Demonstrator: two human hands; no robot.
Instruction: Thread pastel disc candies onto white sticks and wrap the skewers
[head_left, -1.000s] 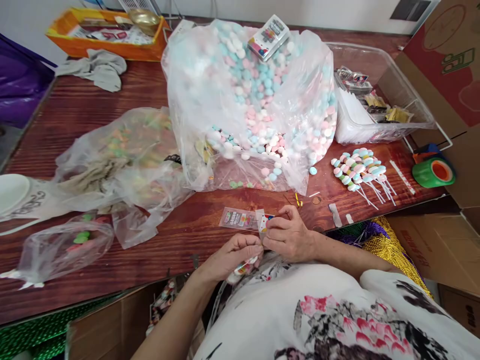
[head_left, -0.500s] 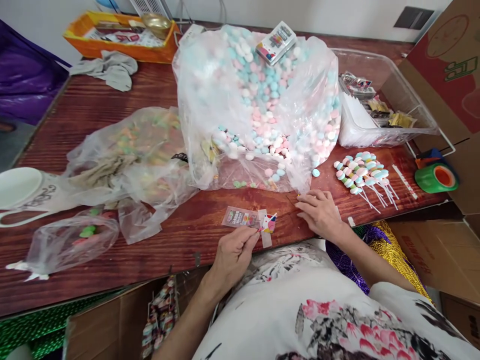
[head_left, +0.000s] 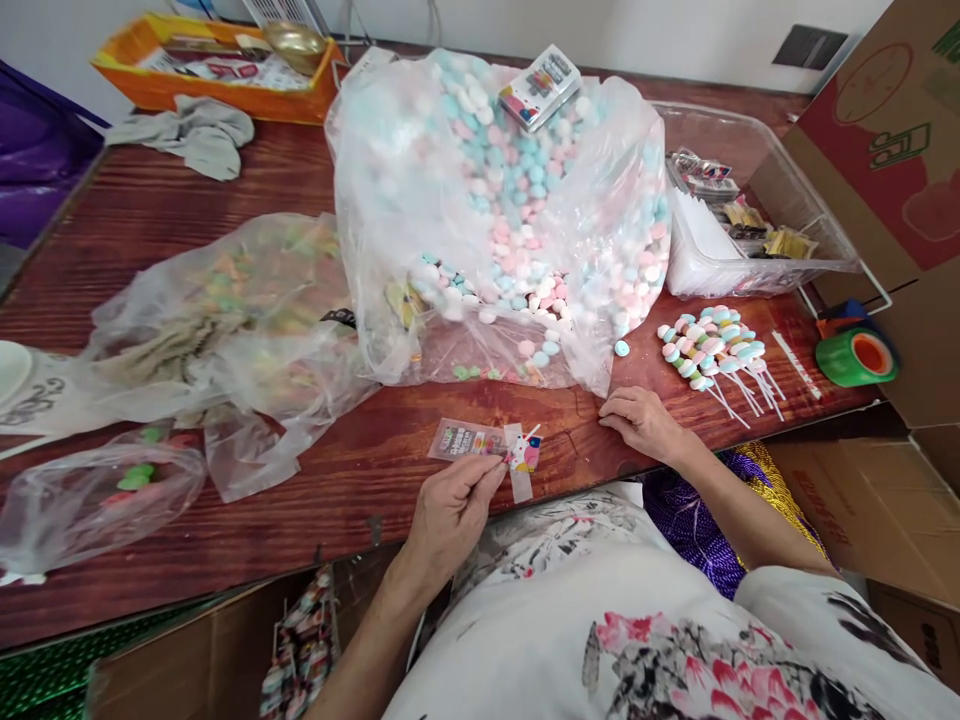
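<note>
A small clear printed packet (head_left: 469,440) lies on the wooden table, with a colourful card piece (head_left: 526,452) and a strip of clear tape (head_left: 520,480) at its right end. My left hand (head_left: 454,500) rests at the packet's near edge. Its thumb and forefinger pinch beside the tape, where a tiny pink bit shows; what they hold is too small to name. To the right, my right hand (head_left: 641,425) lies low over the table, fingertips pressed together and their contents hidden. A thin dark line, perhaps thread, runs on the wood between the hands.
Beyond the hands stands a big plastic bag of pastel candies (head_left: 517,220) with a small box (head_left: 540,88) on top. At right are candy sticks (head_left: 712,345), green tape (head_left: 855,357) and a clear bin (head_left: 795,265). More plastic bags (head_left: 225,330) lie left.
My right hand's fingers have drawn closer together and sit slightly lower. My left hand stays at the packet's edge. The whole view has shifted, so things appear further left.
</note>
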